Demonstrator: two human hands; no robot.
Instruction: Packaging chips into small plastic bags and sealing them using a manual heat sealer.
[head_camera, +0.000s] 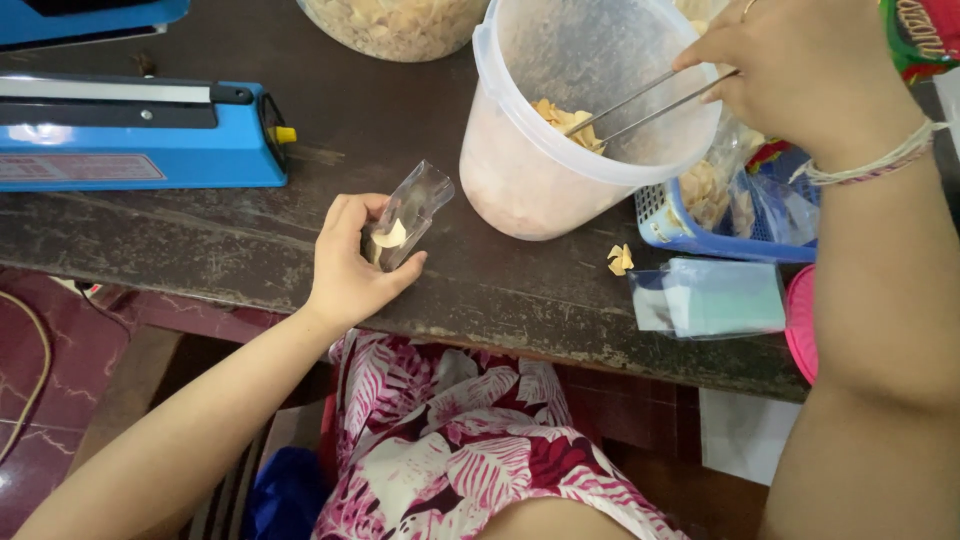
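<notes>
**Mia:** What does the left hand (352, 262) have?

**Ben:** A small clear bag (408, 215); the fingers curl around its lower part and the thumb presses on the front, so the bag is pinched between them; the top of the bag sticks up past the fingertips, tilted to the right; one pale chip (391, 236) sits inside, right by the thumb.

**Mia:** And the right hand (800, 75)?

**Ben:** It holds metal tongs (650, 105); the fingers are bunched together and squeeze the top end; the two thin arms of the tongs run down and to the left, into a big clear tub (560, 170); the tips are close together at some pale chips (568, 120) in the tub; I cannot tell if they grip one.

**Mia:** Where is the tub?

**Ben:** On the dark table (250, 240), tipped a bit toward the person, between the two hands; the bag is just left of it, not touching.

**Mia:** What else is there?

**Ben:** A blue sealing machine (140, 135) on the left; a blue basket (720, 220) behind the tub; two loose chips (620, 260) on the table; a pile of empty clear bags (710, 298) near the right arm.
</notes>
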